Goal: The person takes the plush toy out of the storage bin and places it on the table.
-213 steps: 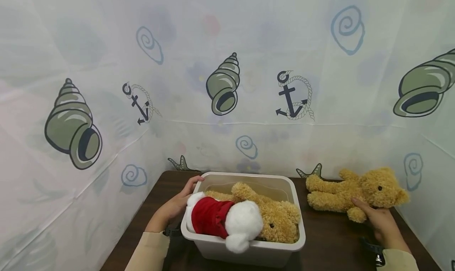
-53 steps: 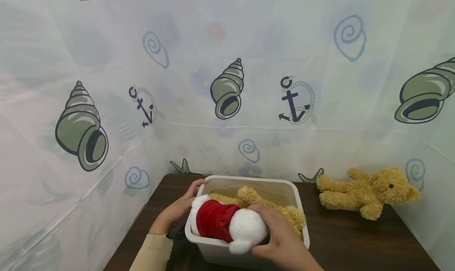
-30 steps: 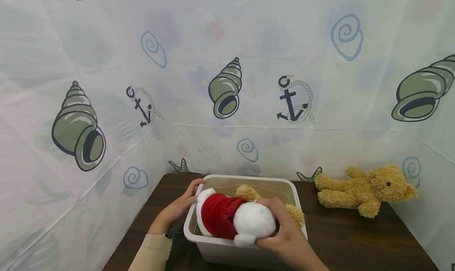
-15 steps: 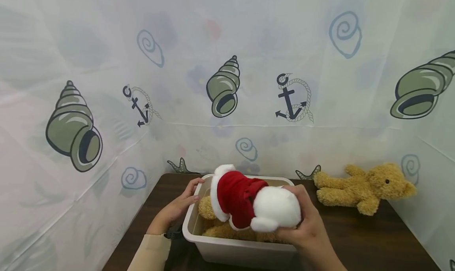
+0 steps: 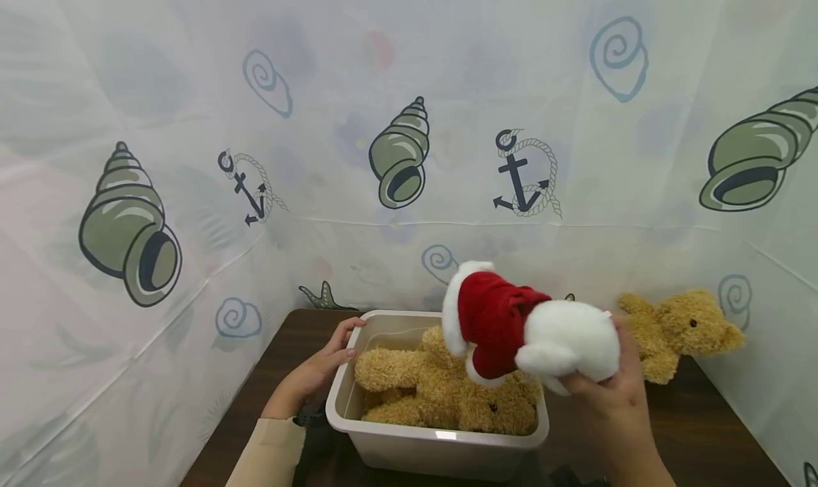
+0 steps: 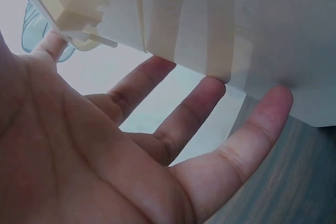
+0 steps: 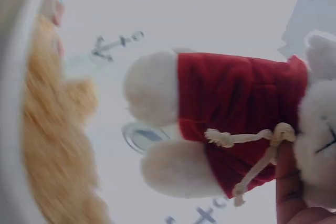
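R hand (image 5: 613, 395) clamped round head of white plush toy (image 5: 505, 324), held above bin's (image 5: 441, 453) right side. Head view: tan bear (image 5: 441, 387) lies in bin, partly covered by toy; 2nd bear (image 5: 684, 327) on table (image 5: 686, 430), legs hidden behind toy; L hand (image 5: 313, 373) at bin rim. Toy's long axis approx. L–R, feet upper left, head lower right. L wrist view: fingers (image 6: 226, 163) straight, tips on bin wall. R wrist view: red top (image 7: 236, 90), knotted cream cord (image 7: 247, 138), dark stitched face mark (image 7: 326, 141)
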The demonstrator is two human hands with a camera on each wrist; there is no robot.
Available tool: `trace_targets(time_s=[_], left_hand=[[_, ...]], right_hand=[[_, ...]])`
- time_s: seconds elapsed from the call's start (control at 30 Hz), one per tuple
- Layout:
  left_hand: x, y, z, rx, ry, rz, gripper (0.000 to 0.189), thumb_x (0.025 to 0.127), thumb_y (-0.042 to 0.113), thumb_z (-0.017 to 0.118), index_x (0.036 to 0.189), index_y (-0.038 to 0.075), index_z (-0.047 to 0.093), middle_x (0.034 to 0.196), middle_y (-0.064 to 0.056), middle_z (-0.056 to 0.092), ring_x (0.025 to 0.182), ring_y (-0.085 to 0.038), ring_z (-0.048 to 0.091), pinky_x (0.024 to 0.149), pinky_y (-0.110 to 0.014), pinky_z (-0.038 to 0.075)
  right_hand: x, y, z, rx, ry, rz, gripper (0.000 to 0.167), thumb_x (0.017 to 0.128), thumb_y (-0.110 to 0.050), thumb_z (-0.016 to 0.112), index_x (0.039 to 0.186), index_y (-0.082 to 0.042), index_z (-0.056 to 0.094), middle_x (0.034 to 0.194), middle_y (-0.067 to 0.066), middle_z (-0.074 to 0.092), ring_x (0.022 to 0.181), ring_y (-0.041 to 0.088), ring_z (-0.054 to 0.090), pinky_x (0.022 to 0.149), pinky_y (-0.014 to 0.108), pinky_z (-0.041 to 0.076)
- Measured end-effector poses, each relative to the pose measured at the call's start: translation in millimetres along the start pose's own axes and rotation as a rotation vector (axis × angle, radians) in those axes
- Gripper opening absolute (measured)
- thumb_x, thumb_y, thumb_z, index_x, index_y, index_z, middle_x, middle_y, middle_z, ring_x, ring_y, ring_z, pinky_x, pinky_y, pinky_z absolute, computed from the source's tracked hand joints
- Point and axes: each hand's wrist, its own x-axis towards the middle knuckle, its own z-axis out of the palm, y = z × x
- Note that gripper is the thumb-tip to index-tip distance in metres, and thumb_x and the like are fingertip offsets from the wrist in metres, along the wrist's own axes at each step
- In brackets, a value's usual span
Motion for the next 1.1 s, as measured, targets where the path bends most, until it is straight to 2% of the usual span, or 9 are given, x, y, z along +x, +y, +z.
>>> trace_targets(time_s=[0.07, 0.17, 0.23, 0.33, 0.43, 0.63, 0.87, 1.0, 1.1], left_hand=[[-0.3, 0.8, 0.8, 0.015, 0.009, -0.004, 0.057, 0.114, 0.022, 0.044, 0.165, 0.026, 0.017, 0.159, -0.025, 0.024, 0.140, -0.041, 0.043, 0.106, -0.055, 0.055], [-0.5, 1.5, 1.3, 0.023, 0.017, -0.013, 0.058, 0.114, 0.022, 0.044, 0.165, 0.026, 0.017, 0.160, -0.025, 0.024, 0.141, -0.042, 0.042, 0.107, -0.055, 0.055], [-0.8, 1.4, 1.2, 0.024, 0.019, -0.020, 0.058, 0.114, 0.022, 0.044, 0.165, 0.027, 0.017, 0.160, -0.025, 0.024, 0.141, -0.043, 0.041, 0.107, -0.056, 0.055], [-1.4, 1.0, 0.9, 0.029, 0.024, -0.029, 0.058, 0.114, 0.023, 0.044, 0.165, 0.027, 0.016, 0.161, -0.024, 0.023, 0.142, -0.044, 0.041, 0.107, -0.056, 0.055], [-1.7, 0.8, 1.0, 0.035, 0.029, -0.034, 0.058, 0.114, 0.024, 0.044, 0.164, 0.028, 0.016, 0.160, -0.024, 0.023, 0.141, -0.044, 0.041, 0.107, -0.057, 0.055], [-0.5, 1.1, 1.3, 0.033, 0.030, -0.045, 0.057, 0.114, 0.027, 0.044, 0.164, 0.028, 0.016, 0.160, -0.024, 0.023, 0.142, -0.044, 0.042, 0.107, -0.056, 0.055], [-0.4, 0.3, -0.1, 0.027, 0.027, -0.023, 0.059, 0.114, 0.024, 0.044, 0.165, 0.027, 0.015, 0.162, -0.023, 0.022, 0.144, -0.045, 0.039, 0.109, -0.056, 0.054], [0.1, -0.3, -0.6, 0.027, 0.010, -0.014, 0.059, 0.114, 0.026, 0.044, 0.165, 0.027, 0.014, 0.162, -0.024, 0.021, 0.143, -0.044, 0.040, 0.109, -0.057, 0.054], [0.7, -1.1, -1.2, 0.038, 0.002, -0.005, 0.059, 0.114, 0.026, 0.043, 0.165, 0.026, 0.014, 0.162, -0.025, 0.022, 0.143, -0.044, 0.041, 0.109, -0.057, 0.054]], right_hand=[[3.1, -7, -5, 0.051, 0.109, -0.033, 0.068, 0.093, 0.020, 0.068, 0.148, -0.013, 0.046, 0.146, 0.009, 0.054, 0.124, 0.021, 0.062, 0.091, 0.033, 0.063], [10.5, -13, -11, 0.098, 0.243, -0.142, 0.070, 0.090, 0.027, 0.065, 0.147, -0.010, 0.046, 0.149, 0.016, 0.050, 0.131, 0.027, 0.057, 0.094, 0.032, 0.062], [16.5, -15, -16, 0.072, 0.297, -0.221, 0.073, 0.086, 0.032, 0.063, 0.146, -0.005, 0.046, 0.152, 0.021, 0.047, 0.135, 0.032, 0.052, 0.097, 0.032, 0.061], [23.8, -13, -24, -0.034, 0.344, -0.262, 0.076, 0.083, 0.034, 0.066, 0.147, -0.003, 0.047, 0.153, 0.023, 0.046, 0.137, 0.035, 0.049, 0.097, 0.031, 0.060], [29.6, -7, -35, -0.165, 0.372, -0.225, 0.079, 0.083, 0.031, 0.070, 0.150, -0.003, 0.047, 0.154, 0.019, 0.047, 0.136, 0.032, 0.048, 0.095, 0.027, 0.060], [38.4, 16, -57, -0.322, 0.404, -0.125, 0.083, 0.083, 0.022, 0.080, 0.154, -0.008, 0.048, 0.150, 0.010, 0.050, 0.132, 0.027, 0.050, 0.089, 0.020, 0.060], [40.9, 54, -73, -0.636, 0.389, 0.025, 0.082, 0.088, 0.003, 0.087, 0.155, -0.017, 0.046, 0.148, -0.006, 0.048, 0.125, 0.017, 0.050, 0.084, 0.013, 0.054], [40.0, 73, -79, -0.710, 0.380, 0.085, 0.080, 0.089, -0.005, 0.089, 0.156, -0.015, 0.045, 0.146, -0.008, 0.047, 0.122, 0.013, 0.050, 0.081, 0.015, 0.053], [39.3, 86, -81, -0.751, 0.373, 0.115, 0.079, 0.089, -0.010, 0.091, 0.155, -0.011, 0.047, 0.145, -0.004, 0.050, 0.119, 0.011, 0.051, 0.081, 0.015, 0.052]])
